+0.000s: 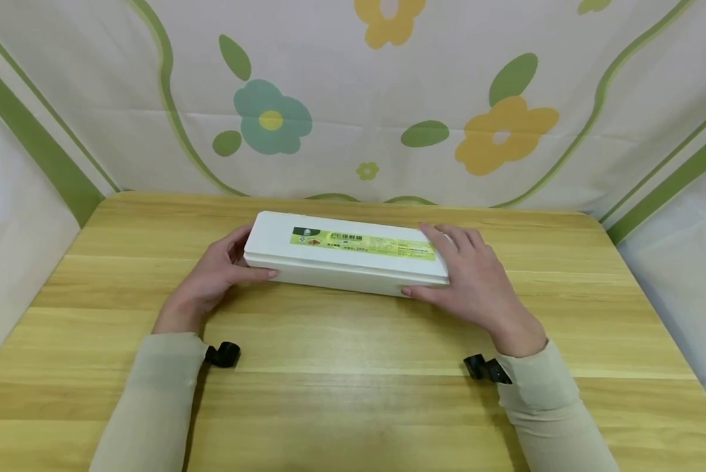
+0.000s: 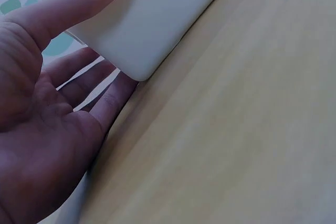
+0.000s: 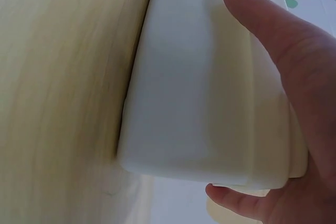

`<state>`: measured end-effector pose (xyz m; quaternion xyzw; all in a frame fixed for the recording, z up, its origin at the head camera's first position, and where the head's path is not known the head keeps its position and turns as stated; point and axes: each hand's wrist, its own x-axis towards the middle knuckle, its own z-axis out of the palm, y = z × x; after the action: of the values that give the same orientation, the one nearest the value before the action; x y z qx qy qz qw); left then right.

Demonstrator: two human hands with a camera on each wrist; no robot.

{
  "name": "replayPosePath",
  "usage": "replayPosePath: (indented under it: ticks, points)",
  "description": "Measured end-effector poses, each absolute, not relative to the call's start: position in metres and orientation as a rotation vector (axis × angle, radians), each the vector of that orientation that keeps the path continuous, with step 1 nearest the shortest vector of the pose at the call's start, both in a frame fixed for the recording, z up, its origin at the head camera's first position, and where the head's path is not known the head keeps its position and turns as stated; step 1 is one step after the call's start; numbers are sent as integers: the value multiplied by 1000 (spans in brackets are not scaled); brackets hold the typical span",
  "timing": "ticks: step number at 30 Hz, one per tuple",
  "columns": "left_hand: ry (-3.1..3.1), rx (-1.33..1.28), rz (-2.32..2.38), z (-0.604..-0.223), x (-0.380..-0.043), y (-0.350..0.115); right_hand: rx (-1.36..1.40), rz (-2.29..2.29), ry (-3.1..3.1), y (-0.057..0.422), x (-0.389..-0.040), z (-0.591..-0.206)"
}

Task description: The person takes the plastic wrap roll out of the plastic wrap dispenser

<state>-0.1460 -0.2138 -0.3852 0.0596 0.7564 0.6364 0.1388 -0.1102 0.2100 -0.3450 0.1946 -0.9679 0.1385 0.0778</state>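
A long white cling film box with a green and yellow label on its lid lies crosswise on the wooden table. My left hand holds its left end, thumb along the front face and fingers behind. In the left wrist view the fingertips pass out of sight behind the box. My right hand grips the other end, with its thumb on the front and its fingers over the far side of the lid. The right wrist view shows that thumb lying along the white side wall.
The wooden table reaches back to a pale curtain printed with flowers and leaves. More fabric hangs at both sides. A black wrist mount sticks out from the left sleeve, and another from the right.
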Motion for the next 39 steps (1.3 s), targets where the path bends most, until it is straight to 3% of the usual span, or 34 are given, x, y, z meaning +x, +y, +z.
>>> replayPosePath:
  ticks: [39]
  points:
    - [2124,159,1891,-389,-146,-214,572,457,-2871,208,-110,-346]
